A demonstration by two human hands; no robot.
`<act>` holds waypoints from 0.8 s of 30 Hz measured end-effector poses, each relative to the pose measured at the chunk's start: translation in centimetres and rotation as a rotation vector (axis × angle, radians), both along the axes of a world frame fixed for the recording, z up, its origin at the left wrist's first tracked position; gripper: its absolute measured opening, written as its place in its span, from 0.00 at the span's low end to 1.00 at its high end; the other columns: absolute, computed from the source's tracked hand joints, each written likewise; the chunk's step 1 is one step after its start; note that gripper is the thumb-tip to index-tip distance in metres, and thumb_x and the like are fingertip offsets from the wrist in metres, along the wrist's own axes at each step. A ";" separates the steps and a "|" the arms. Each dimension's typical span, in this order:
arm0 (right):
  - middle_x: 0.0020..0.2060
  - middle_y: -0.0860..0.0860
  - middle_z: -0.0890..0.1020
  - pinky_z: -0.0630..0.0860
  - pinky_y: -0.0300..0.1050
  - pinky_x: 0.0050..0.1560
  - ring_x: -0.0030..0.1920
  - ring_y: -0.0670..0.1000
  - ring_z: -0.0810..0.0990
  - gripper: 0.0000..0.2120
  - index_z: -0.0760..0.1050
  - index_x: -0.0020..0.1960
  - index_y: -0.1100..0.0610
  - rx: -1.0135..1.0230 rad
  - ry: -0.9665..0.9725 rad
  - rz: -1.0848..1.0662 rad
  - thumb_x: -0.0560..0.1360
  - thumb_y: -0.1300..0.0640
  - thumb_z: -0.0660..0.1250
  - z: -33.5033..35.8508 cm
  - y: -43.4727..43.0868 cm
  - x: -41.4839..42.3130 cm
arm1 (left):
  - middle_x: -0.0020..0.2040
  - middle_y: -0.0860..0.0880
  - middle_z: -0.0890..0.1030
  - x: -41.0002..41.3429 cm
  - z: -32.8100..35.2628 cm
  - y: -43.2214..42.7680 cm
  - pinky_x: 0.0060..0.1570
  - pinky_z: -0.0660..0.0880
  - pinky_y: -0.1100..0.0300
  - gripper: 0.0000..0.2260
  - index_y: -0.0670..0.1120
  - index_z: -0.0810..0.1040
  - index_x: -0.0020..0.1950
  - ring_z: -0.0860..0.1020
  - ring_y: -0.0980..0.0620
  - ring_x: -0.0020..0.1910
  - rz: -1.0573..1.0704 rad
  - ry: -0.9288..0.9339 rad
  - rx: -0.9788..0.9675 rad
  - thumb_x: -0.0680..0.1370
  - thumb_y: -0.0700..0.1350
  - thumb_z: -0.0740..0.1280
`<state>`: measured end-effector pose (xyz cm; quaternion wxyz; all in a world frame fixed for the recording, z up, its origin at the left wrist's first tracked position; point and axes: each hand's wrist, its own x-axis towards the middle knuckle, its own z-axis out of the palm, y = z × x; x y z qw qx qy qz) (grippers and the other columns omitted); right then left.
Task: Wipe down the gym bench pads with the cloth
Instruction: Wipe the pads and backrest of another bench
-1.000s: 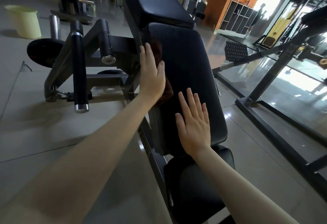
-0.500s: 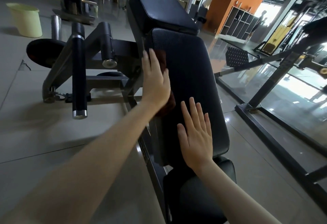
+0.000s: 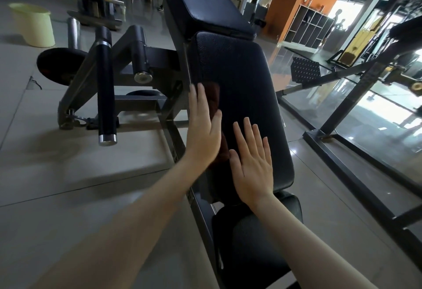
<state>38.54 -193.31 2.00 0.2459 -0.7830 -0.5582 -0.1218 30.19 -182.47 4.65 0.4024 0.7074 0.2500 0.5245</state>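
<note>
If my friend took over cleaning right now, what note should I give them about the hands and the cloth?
Left hand: flat, fingers straight, pressing the dark brown cloth against the left edge of the long black padded back pad.
Right hand: flat on that pad's lower part, beside the cloth, holding nothing.
Done: cannot tell which parts are wiped.
Left: likely the rest of the back pad, the black upper head pad and the black seat pad.
</note>
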 end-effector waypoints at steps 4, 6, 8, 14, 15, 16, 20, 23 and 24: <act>0.80 0.44 0.46 0.34 0.43 0.77 0.79 0.43 0.39 0.27 0.46 0.79 0.43 0.012 -0.001 0.012 0.81 0.45 0.44 -0.1 -0.1 0.1 | 0.81 0.50 0.42 -1.3 -2.9 -4.1 0.74 0.41 0.69 0.30 0.50 0.40 0.78 0.42 0.56 0.79 -0.052 -0.015 -0.022 0.81 0.46 0.55; 0.80 0.44 0.45 0.34 0.43 0.77 0.79 0.43 0.39 0.27 0.46 0.79 0.43 0.003 0.001 0.015 0.80 0.46 0.44 0.0 -0.1 0.0 | 0.81 0.48 0.42 -1.0 -2.2 -3.2 0.73 0.40 0.71 0.30 0.49 0.40 0.78 0.41 0.55 0.79 -0.029 0.007 -0.001 0.82 0.45 0.56; 0.80 0.43 0.44 0.33 0.43 0.77 0.78 0.42 0.38 0.27 0.45 0.79 0.43 -0.010 0.016 0.016 0.80 0.46 0.43 0.1 -0.1 0.0 | 0.81 0.44 0.43 0.1 -0.1 -0.4 0.71 0.38 0.74 0.30 0.44 0.42 0.79 0.41 0.51 0.79 0.040 0.032 0.021 0.83 0.41 0.57; 0.79 0.41 0.44 0.35 0.44 0.77 0.78 0.42 0.38 0.27 0.45 0.79 0.42 -0.003 0.021 0.014 0.80 0.46 0.43 -0.2 0.0 -0.1 | 0.81 0.40 0.45 2.7 7.4 9.5 0.77 0.44 0.56 0.28 0.39 0.45 0.80 0.44 0.45 0.80 0.137 0.080 -0.039 0.84 0.41 0.55; 0.79 0.41 0.43 0.34 0.44 0.77 0.78 0.42 0.38 0.27 0.45 0.79 0.42 -0.008 0.021 0.012 0.80 0.46 0.43 -0.2 0.1 0.0 | 0.81 0.40 0.45 2.8 7.7 10.1 0.77 0.44 0.55 0.28 0.39 0.45 0.80 0.44 0.45 0.80 0.137 0.084 -0.039 0.84 0.41 0.55; 0.79 0.41 0.43 0.34 0.44 0.77 0.78 0.42 0.37 0.27 0.45 0.79 0.42 -0.013 0.019 0.011 0.80 0.46 0.43 -0.2 0.1 0.0 | 0.81 0.40 0.45 2.7 7.6 10.3 0.76 0.44 0.56 0.27 0.39 0.45 0.80 0.44 0.45 0.80 0.133 0.082 -0.041 0.84 0.41 0.55; 0.79 0.41 0.43 0.34 0.43 0.77 0.78 0.41 0.37 0.27 0.44 0.79 0.42 -0.005 0.010 0.010 0.80 0.46 0.43 -0.1 0.2 -0.1 | 0.81 0.41 0.44 2.2 7.1 9.5 0.73 0.43 0.61 0.28 0.40 0.45 0.80 0.43 0.46 0.80 0.090 0.054 -0.028 0.84 0.41 0.55; 0.79 0.42 0.43 0.32 0.42 0.76 0.78 0.41 0.36 0.28 0.44 0.79 0.42 -0.018 0.016 0.003 0.79 0.46 0.42 -0.1 0.1 -0.2 | 0.81 0.42 0.42 1.4 4.7 6.2 0.73 0.43 0.63 0.29 0.41 0.44 0.80 0.43 0.47 0.80 0.064 0.034 0.006 0.84 0.39 0.56; 0.79 0.42 0.43 0.32 0.42 0.76 0.77 0.40 0.36 0.28 0.44 0.79 0.42 -0.019 0.018 0.000 0.79 0.45 0.42 0.0 0.1 -0.2 | 0.81 0.43 0.41 1.0 3.2 4.4 0.74 0.42 0.63 0.29 0.42 0.44 0.80 0.43 0.48 0.80 0.058 0.030 0.035 0.83 0.39 0.56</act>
